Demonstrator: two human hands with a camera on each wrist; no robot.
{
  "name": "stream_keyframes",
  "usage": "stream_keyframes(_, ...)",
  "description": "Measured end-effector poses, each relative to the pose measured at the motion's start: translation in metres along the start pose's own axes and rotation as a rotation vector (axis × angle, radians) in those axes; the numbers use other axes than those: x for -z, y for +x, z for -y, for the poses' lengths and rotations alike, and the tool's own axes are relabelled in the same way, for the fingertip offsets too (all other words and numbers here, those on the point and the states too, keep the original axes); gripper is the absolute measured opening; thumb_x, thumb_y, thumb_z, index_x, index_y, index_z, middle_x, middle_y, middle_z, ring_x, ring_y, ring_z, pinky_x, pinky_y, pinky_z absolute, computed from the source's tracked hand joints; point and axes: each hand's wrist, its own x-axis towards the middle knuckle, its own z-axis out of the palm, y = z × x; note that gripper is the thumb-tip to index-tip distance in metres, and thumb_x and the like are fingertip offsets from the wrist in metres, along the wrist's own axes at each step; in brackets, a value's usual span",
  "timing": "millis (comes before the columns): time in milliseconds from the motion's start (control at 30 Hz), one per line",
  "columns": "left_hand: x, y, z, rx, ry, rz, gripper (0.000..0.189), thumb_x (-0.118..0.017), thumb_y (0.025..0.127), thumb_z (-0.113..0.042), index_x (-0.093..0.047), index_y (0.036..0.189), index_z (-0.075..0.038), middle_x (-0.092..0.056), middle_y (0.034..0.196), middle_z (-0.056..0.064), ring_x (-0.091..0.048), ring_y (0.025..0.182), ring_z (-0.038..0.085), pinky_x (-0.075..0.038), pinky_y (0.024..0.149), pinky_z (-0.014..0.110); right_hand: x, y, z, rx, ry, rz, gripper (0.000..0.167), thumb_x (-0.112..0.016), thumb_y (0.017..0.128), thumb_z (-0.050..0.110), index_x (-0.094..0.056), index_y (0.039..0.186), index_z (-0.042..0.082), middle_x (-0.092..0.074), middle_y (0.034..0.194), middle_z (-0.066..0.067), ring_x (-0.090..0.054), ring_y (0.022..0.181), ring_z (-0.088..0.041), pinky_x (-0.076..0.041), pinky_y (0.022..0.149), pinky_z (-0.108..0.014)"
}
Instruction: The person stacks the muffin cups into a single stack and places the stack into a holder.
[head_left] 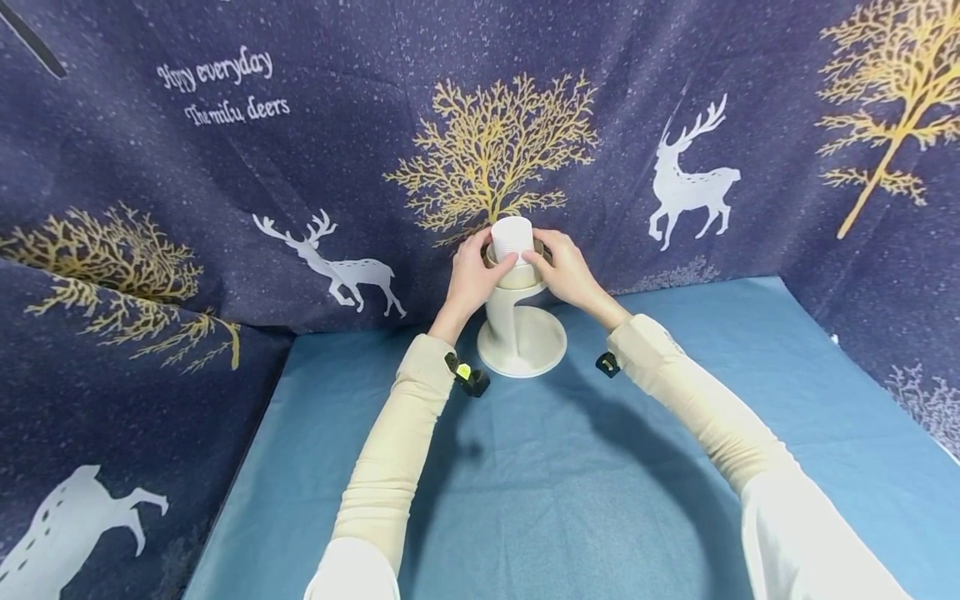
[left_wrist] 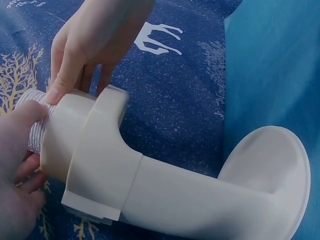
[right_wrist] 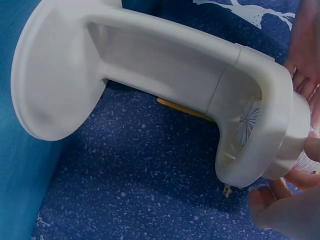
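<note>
A white stand (head_left: 508, 327) with a round base stands upright on the blue cloth, and its upper ring carries a cream collar (left_wrist: 67, 130). A white ribbed stack of what look like pleated paper cups (head_left: 513, 237) sits in the collar's top and sticks up above it. Through the ring in the right wrist view, the stack's pleated underside shows. My left hand (head_left: 472, 273) holds the stack from the left, thumb on its side. From the right, my right hand (head_left: 568, 271) holds it too, its thumb at the collar's rim. The fingers behind are partly hidden.
Blue cloth (head_left: 525, 483) covers the table. Behind it hangs a dark blue curtain (head_left: 337, 150) with deer and trees, close behind the stand. Another curtain (head_left: 112, 400) borders the left side. A black wrist device (head_left: 468, 377) sits at the left cuff, another (head_left: 608, 364) at the right.
</note>
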Motion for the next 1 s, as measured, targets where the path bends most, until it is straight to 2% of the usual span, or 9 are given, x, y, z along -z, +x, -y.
stream_keyframes(67, -0.001, 0.0, 0.001, 0.012, 0.01, 0.004, 0.06, -0.066, 0.09, -0.036, -0.048, 0.14, -0.007, -0.056, 0.132, 0.012, -0.046, 0.126, 0.028, -0.033, 0.108, 0.045, 0.0, 0.0, 0.0, 0.0, 0.0, 0.0, 0.045, -0.055, 0.099, 0.02, -0.049, 0.137, -0.004, -0.047, 0.14, -0.025, -0.039, 0.133, -0.041, -0.031, 0.108, -0.055)
stream_keyframes(233, -0.004, 0.001, 0.004, 0.005, 0.03, 0.004, 0.061, -0.066, 0.09, -0.036, -0.048, 0.139, -0.005, -0.054, 0.133, 0.014, -0.041, 0.128, 0.028, -0.034, 0.108, 0.043, 0.001, 0.001, 0.002, -0.034, 0.008, 0.017, 0.042, -0.053, 0.1, 0.021, -0.053, 0.131, -0.007, -0.043, 0.141, -0.029, -0.036, 0.133, -0.043, -0.03, 0.108, -0.056)
stream_keyframes(400, -0.006, -0.002, 0.006, 0.023, 0.065, 0.021, 0.059, -0.064, 0.091, -0.039, -0.052, 0.135, -0.003, -0.036, 0.146, 0.016, -0.025, 0.136, 0.03, -0.03, 0.111, 0.042, 0.0, -0.001, 0.002, -0.074, 0.008, 0.058, 0.042, -0.048, 0.102, 0.024, -0.055, 0.13, -0.006, -0.041, 0.142, -0.03, -0.033, 0.136, -0.044, -0.024, 0.112, -0.056)
stream_keyframes(500, -0.006, -0.004, 0.006, 0.033, 0.088, 0.03, 0.057, -0.063, 0.092, -0.04, -0.055, 0.134, -0.002, -0.029, 0.149, 0.018, -0.02, 0.137, 0.031, -0.029, 0.112, 0.043, 0.0, -0.002, 0.001, -0.081, 0.004, 0.071, 0.044, -0.047, 0.103, 0.024, -0.052, 0.134, -0.006, -0.041, 0.143, -0.029, -0.032, 0.136, -0.045, -0.023, 0.112, -0.057)
stream_keyframes(767, -0.005, -0.002, 0.007, 0.033, 0.101, 0.034, 0.064, -0.062, 0.091, -0.043, -0.047, 0.14, -0.004, -0.031, 0.147, 0.018, -0.024, 0.134, 0.03, -0.031, 0.11, 0.042, -0.001, -0.002, 0.001, -0.061, 0.002, 0.045, 0.044, -0.046, 0.102, 0.023, -0.05, 0.136, -0.005, -0.042, 0.141, -0.029, -0.034, 0.134, -0.044, -0.024, 0.112, -0.055)
stream_keyframes(1000, -0.002, -0.005, 0.015, 0.031, 0.05, 0.032, 0.061, -0.06, 0.093, -0.043, -0.043, 0.142, -0.01, -0.038, 0.144, 0.015, -0.031, 0.131, 0.029, -0.033, 0.108, 0.044, -0.003, -0.005, -0.004, -0.033, 0.004, 0.022, 0.044, -0.045, 0.103, 0.025, -0.049, 0.138, -0.002, -0.044, 0.142, -0.025, -0.035, 0.135, -0.041, -0.027, 0.111, -0.055)
